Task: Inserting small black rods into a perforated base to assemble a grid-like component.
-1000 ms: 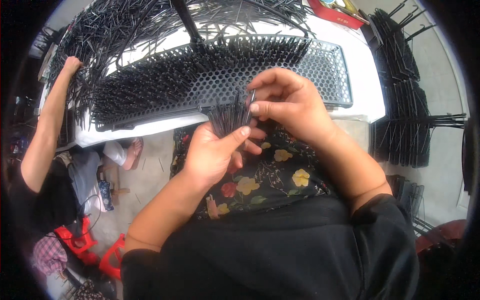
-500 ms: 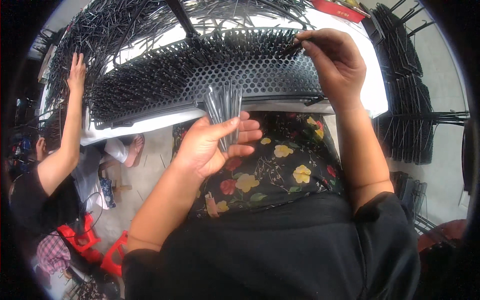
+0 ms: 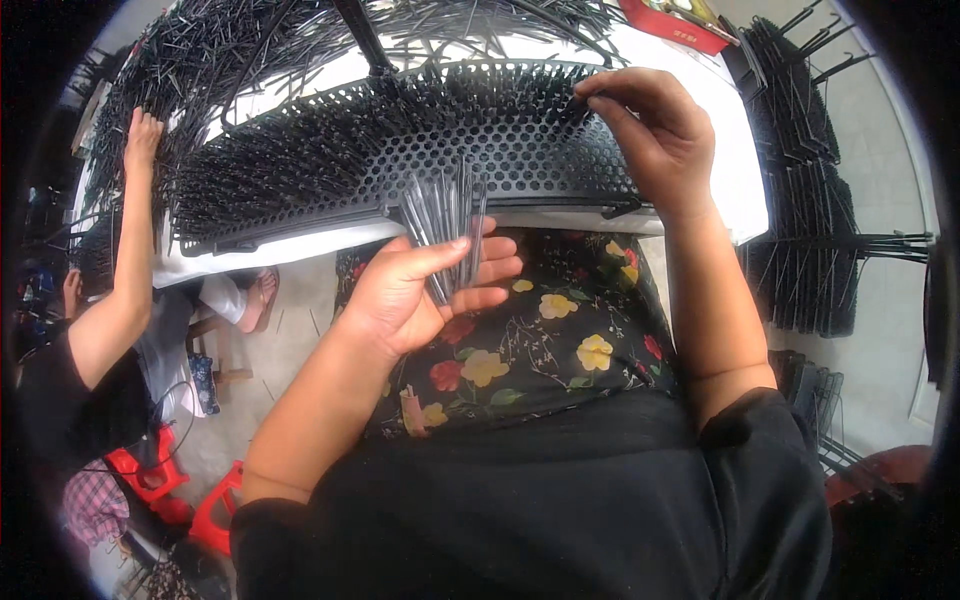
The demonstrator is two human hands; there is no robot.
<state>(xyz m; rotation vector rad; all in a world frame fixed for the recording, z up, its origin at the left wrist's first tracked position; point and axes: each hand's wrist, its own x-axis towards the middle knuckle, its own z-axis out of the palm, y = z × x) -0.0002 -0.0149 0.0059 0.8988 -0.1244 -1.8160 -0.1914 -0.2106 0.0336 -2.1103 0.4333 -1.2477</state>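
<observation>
A long black rack (image 3: pixel 470 160) perforated with round holes lies across the table before me. Many thin black sticks (image 3: pixel 275 160) stand upright in its left part and along its far side, while bare holes show in the middle and near right. A fanned bundle of slim, glossy dark sticks (image 3: pixel 435 215) rests in my left hand (image 3: pixel 395 295), pinned by the thumb, palm up at the rack's near edge. Over the rack's right end, my right hand (image 3: pixel 655 140) pinches a short black stick between thumb and fingertips, its lower end among the standing ones.
Loose black sticks (image 3: pixel 215 60) are heaped on the white tabletop behind the rack. A red box (image 3: pixel 675 28) sits at the far right. Black racks (image 3: pixel 800 235) hang stacked on the right. At left, a co-worker's hand (image 3: pixel 143 135) touches the heap; red stools (image 3: pixel 215 510) stand below.
My right hand has shifted slightly left along the rack, still pinching. The co-worker's fingers have curled on the heap. The whole view has shifted a little; my left hand keeps its bundle.
</observation>
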